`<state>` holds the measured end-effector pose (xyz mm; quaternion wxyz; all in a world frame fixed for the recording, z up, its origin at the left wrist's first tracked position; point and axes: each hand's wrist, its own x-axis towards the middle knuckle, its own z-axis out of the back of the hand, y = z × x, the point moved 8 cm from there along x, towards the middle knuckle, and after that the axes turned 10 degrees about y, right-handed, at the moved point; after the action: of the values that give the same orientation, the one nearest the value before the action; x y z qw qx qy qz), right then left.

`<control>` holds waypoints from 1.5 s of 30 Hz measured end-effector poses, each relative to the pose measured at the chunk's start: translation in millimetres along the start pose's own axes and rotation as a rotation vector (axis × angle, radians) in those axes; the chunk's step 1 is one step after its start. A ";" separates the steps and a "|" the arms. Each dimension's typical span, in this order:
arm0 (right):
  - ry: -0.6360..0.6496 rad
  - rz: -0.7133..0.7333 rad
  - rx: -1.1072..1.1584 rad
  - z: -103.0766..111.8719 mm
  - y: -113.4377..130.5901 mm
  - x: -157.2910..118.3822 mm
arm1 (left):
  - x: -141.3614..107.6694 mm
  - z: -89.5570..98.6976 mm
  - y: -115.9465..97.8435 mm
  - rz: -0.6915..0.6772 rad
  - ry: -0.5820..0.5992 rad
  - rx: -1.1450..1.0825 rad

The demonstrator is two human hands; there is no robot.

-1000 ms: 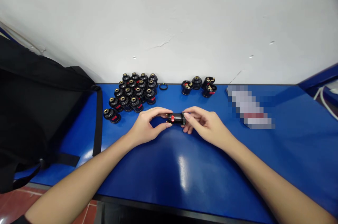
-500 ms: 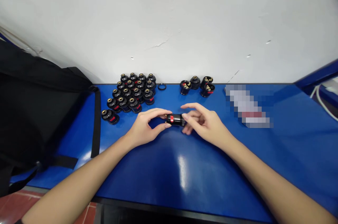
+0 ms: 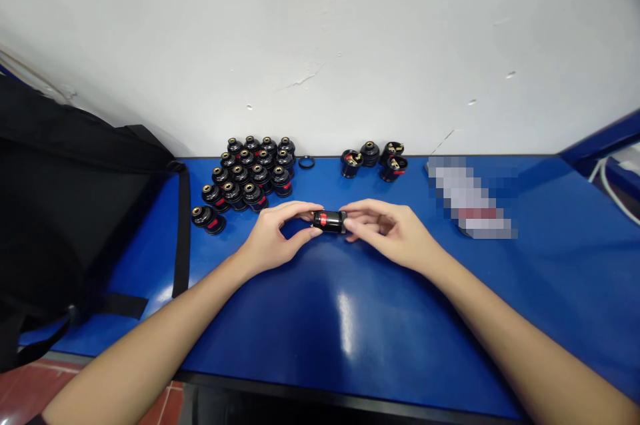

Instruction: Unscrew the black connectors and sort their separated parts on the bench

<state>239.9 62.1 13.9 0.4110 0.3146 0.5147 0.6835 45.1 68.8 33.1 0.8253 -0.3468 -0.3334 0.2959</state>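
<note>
The left hand [image 3: 274, 236] and right hand [image 3: 400, 233], thumbs and fingers partly spread, pinch a glossy black cylinder with a red patch [image 3: 332, 222] lying sideways between them, fingertips partly covering both ends; whether it touches the shiny blue counter [image 3: 300, 318] is hard to tell. Pixelation obscures a long pale object [image 3: 463, 195] at right, while the left edge cuts off a black fabric bag [image 3: 65, 211].

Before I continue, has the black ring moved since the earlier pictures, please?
No, the black ring stays in place near the back edge of the blue table.
</note>
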 end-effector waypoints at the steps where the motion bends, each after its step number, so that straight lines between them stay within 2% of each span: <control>1: 0.001 -0.082 0.036 -3.1 -5.6 1.0 | 0.4 -0.7 -0.9 0.000 0.007 -0.006; 3: 0.006 -0.223 0.084 -8.4 -14.3 0.6 | 0.9 -2.3 -2.1 0.000 0.019 -0.017; 5: -0.009 -0.267 0.083 -7.7 -15.4 -1.4 | 0.6 -2.7 -1.5 0.003 0.015 -0.032; 6: -0.029 -0.222 0.063 -4.3 -11.2 -2.0 | 0.3 -2.4 -0.5 0.008 0.006 -0.045; 8: -0.047 -0.031 -0.017 2.7 4.1 -3.2 | -0.5 -1.4 1.6 0.017 -0.012 -0.065; 10: -0.004 0.159 -0.108 4.0 18.0 -6.0 | -0.8 -0.9 2.2 0.021 -0.017 -0.058; 12: 0.047 0.218 -0.140 2.1 20.5 -7.7 | -0.9 -0.8 0.7 0.013 -0.009 -0.026; 14: 0.061 0.163 -0.127 0.5 15.7 -6.8 | -0.7 -1.1 -1.5 0.002 0.004 0.003; 20: 0.120 -0.210 0.021 -15.3 -7.8 -6.8 | -0.2 -2.3 -3.7 -0.008 0.023 -0.019; 22: 0.131 -0.268 -0.003 -17.1 -11.8 -8.3 | -0.2 -2.6 -3.0 0.000 0.018 -0.028; 24: 0.074 -0.181 -0.057 -10.4 -6.2 -7.3 | -0.7 -2.2 -1.9 0.006 0.002 -0.032; 26: 0.002 0.018 -0.120 -1.2 8.0 -7.0 | -1.3 -1.7 -1.1 0.006 -0.011 -0.032; 28: -0.014 0.190 -0.167 3.1 20.5 -8.7 | -1.8 -1.3 -0.7 0.003 -0.014 -0.028; 30: 0.017 0.227 -0.188 2.2 23.6 -8.9 | -1.9 -0.9 -1.1 -0.001 -0.010 -0.018; 33: 0.023 0.083 -0.161 0.1 15.4 -6.1 | -1.1 -0.8 -3.8 -0.018 0.005 0.005; 37: 0.123 -0.251 -0.020 -14.7 -9.3 -4.9 | 0.1 -2.7 -8.1 -0.046 0.036 0.007; 39: 0.131 -0.307 0.026 -16.2 -14.5 -5.7 | 0.2 -2.7 -7.9 -0.038 0.033 -0.002; 41: 0.061 -0.190 -0.007 -7.2 -6.8 -4.5 | 0.0 -1.7 -6.2 -0.019 0.015 -0.017; 43: 0.005 0.023 -0.101 2.4 9.3 -5.3 | -0.5 -0.8 -4.5 -0.004 0.000 -0.028; 45: 0.014 0.182 -0.170 5.5 21.7 -8.1 | -0.9 -0.7 -3.6 0.000 -0.003 -0.027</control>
<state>243.2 54.5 36.2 0.3688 0.3192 0.4272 0.7613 46.0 65.8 35.3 0.8200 -0.3574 -0.3385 0.2919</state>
